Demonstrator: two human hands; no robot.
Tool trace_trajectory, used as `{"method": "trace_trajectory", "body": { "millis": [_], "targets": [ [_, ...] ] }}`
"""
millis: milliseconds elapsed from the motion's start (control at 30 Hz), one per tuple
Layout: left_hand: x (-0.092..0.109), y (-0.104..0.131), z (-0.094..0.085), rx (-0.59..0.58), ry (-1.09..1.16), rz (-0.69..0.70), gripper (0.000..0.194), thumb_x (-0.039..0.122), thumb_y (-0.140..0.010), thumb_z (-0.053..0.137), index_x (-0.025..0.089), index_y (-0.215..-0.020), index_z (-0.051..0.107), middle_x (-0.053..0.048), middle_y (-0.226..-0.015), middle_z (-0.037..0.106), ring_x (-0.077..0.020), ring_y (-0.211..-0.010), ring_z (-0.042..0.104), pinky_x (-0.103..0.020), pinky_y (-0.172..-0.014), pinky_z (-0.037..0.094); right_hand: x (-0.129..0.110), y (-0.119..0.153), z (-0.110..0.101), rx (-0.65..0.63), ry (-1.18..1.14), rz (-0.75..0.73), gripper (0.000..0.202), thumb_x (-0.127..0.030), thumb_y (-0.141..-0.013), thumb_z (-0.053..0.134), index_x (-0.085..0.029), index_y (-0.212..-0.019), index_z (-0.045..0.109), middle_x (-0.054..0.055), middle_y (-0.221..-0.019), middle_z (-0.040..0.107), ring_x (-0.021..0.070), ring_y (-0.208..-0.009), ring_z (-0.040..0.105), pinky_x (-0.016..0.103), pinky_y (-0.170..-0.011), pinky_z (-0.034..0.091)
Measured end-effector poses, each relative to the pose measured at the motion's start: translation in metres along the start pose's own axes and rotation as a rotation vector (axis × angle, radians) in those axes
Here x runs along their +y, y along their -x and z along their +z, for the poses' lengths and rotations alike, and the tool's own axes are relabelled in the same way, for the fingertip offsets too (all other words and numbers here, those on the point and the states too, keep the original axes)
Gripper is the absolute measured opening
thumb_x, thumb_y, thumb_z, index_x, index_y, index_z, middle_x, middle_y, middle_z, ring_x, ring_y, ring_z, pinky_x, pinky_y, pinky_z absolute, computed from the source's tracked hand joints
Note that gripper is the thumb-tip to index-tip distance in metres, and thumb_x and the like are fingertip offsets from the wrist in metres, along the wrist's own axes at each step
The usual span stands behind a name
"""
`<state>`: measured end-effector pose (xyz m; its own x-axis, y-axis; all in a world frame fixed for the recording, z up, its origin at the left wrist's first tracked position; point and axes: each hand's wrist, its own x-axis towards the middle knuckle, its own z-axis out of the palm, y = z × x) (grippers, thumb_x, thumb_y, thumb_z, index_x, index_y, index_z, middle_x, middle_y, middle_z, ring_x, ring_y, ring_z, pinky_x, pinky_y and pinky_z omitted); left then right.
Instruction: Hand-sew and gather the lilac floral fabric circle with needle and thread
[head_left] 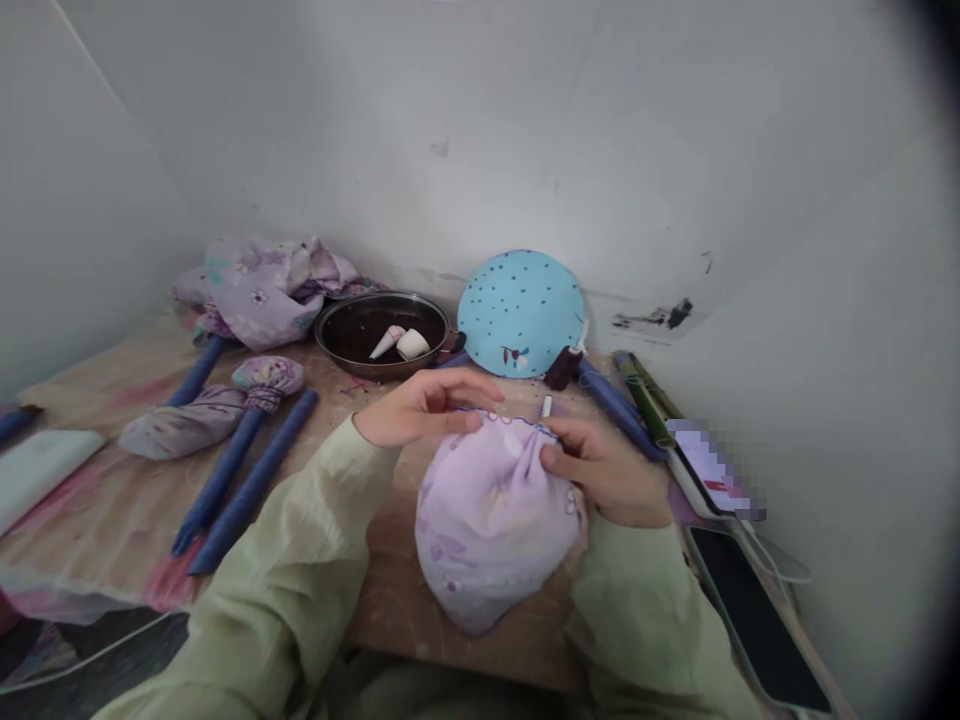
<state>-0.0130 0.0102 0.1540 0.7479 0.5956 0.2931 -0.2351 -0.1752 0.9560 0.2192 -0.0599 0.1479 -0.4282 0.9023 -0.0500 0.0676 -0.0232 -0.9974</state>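
A lilac fabric pouch [495, 520] with a flower print and a dark blue edge lies at the table's front, its top edge gathered. My left hand [431, 405] is at the upper left of that edge, the thumb on the cloth and the fingers curved above it. My right hand [600, 465] pinches the gathered cloth at the upper right. Just behind the pouch a small white stick [547, 405] shows. What is inside the pouch is hidden.
Behind stand a dark pan [337, 355] holding two small white items and a round blue dotted piece [521, 310]. Blue wrapped rods [259, 480] and bundled floral cloth [262, 295] lie left. Green stalks [649, 405] and a black phone [757, 610] are on the right.
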Motion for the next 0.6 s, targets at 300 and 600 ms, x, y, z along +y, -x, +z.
{"method": "trace_trajectory", "body": {
  "millis": [300,600],
  "targets": [
    [0.011,0.01,-0.007,-0.092,0.169,-0.003,0.036,0.03,-0.073,0.073,0.017,-0.105,0.064,-0.006,-0.086,0.07,-0.0132,-0.067,0.065,-0.018,-0.053,0.049,0.006,0.007,-0.014,0.229,-0.225,0.016,0.041,-0.054,-0.048,0.082,-0.024,-0.071,0.066,0.0,-0.058,0.063,0.017,-0.051,0.058,0.027,-0.047,0.045],
    [0.01,0.006,-0.01,0.014,-0.172,-0.015,0.034,0.034,-0.086,0.057,0.016,-0.114,0.061,-0.003,-0.077,0.067,-0.0116,-0.065,0.062,-0.018,-0.054,0.047,0.008,0.012,-0.01,0.265,-0.173,0.027,0.028,-0.046,-0.068,0.074,-0.023,-0.083,0.068,0.002,-0.072,0.067,0.0169,-0.064,0.06,0.026,-0.056,0.048]
  ]
}}
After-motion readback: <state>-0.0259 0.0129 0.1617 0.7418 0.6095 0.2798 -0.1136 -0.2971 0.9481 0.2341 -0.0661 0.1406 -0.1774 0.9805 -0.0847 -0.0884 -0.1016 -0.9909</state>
